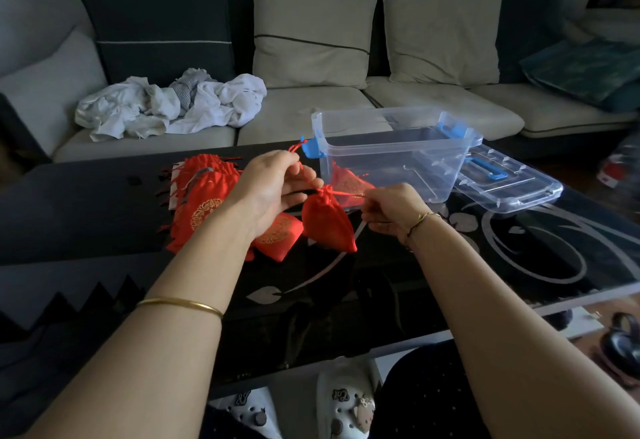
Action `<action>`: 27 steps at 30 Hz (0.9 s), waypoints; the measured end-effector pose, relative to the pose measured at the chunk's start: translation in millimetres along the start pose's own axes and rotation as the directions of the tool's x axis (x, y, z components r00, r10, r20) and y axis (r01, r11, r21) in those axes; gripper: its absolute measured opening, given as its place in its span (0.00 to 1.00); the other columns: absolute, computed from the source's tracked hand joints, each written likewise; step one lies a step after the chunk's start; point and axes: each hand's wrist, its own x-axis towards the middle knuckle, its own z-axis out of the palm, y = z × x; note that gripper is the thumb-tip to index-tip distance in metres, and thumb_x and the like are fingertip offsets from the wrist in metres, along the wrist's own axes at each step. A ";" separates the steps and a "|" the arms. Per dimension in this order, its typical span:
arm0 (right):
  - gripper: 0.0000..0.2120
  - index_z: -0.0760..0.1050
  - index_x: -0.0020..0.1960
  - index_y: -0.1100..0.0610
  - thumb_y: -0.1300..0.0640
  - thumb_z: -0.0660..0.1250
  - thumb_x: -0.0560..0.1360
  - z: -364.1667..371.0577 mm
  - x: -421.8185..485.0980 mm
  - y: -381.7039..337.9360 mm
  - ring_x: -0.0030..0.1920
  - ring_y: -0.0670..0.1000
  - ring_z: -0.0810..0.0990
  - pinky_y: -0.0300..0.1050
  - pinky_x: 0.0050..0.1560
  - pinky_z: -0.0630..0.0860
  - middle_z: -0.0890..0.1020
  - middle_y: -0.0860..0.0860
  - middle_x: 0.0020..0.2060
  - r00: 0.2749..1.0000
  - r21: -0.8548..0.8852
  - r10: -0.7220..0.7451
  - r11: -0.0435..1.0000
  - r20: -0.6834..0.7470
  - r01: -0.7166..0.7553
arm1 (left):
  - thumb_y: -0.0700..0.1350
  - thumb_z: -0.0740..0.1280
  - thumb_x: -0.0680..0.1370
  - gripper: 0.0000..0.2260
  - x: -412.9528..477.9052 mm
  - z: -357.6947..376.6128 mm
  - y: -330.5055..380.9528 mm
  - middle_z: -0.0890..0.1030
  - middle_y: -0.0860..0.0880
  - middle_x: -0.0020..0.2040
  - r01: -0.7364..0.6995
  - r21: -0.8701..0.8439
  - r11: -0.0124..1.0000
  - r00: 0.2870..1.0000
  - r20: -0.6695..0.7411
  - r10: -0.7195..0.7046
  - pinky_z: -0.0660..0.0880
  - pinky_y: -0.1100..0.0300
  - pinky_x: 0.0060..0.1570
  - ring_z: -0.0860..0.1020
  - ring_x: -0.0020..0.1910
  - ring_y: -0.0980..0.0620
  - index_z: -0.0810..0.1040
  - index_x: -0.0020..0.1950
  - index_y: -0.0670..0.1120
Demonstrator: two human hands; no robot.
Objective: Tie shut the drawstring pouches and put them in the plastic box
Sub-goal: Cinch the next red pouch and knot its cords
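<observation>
A red drawstring pouch (328, 222) hangs above the black table between my hands, its neck gathered tight. My left hand (273, 189) pinches one red cord end up and to the left. My right hand (391, 210) pulls the other cord end to the right. A pile of red pouches with gold emblems (204, 203) lies on the table to the left, and one more pouch (277, 236) lies just under my left wrist. The clear plastic box (391, 148) with blue latches stands behind my hands, with one red pouch (348, 184) inside at its near left corner.
The box's clear lid (509, 186) lies flat to the right of the box. The glass table (519, 265) has a grey floral pattern; its front edge runs close to my knees. Behind it are a sofa with cushions and crumpled white clothes (173, 106).
</observation>
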 end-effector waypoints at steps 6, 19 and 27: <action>0.15 0.74 0.34 0.60 0.58 0.62 0.78 6.9 -20.1 -28.7 0.28 0.48 0.73 0.38 0.28 0.69 0.76 0.55 0.31 0.962 0.231 -0.260 0.944 0.085 0.235 | 0.43 0.67 0.77 0.06 -0.1 0.8 -6.5 0.78 0.48 0.35 -0.043 0.366 0.930 0.991 0.131 -0.006 0.70 0.66 0.32 0.75 0.34 0.55 0.79 0.40 0.45; 0.08 0.71 0.53 0.65 0.61 0.58 0.79 17.5 -25.4 -28.8 0.30 0.50 0.77 0.40 0.30 0.74 0.77 0.57 0.35 0.955 0.085 -0.124 0.991 0.270 0.105 | 0.40 0.67 0.77 0.08 4.6 3.6 -12.9 0.80 0.48 0.33 -0.044 0.341 0.939 0.996 0.092 0.013 0.74 0.64 0.32 0.77 0.30 0.55 0.77 0.38 0.45; 0.07 0.76 0.41 0.56 0.61 0.74 0.68 18.4 -24.4 -20.5 0.39 0.50 0.79 0.47 0.44 0.78 0.81 0.55 0.38 0.837 -0.315 -0.483 0.777 0.256 0.545 | 0.39 0.67 0.77 0.07 4.4 6.1 -14.3 0.79 0.46 0.32 -0.010 0.332 0.943 0.998 -0.058 0.031 0.76 0.66 0.27 0.77 0.29 0.54 0.77 0.38 0.44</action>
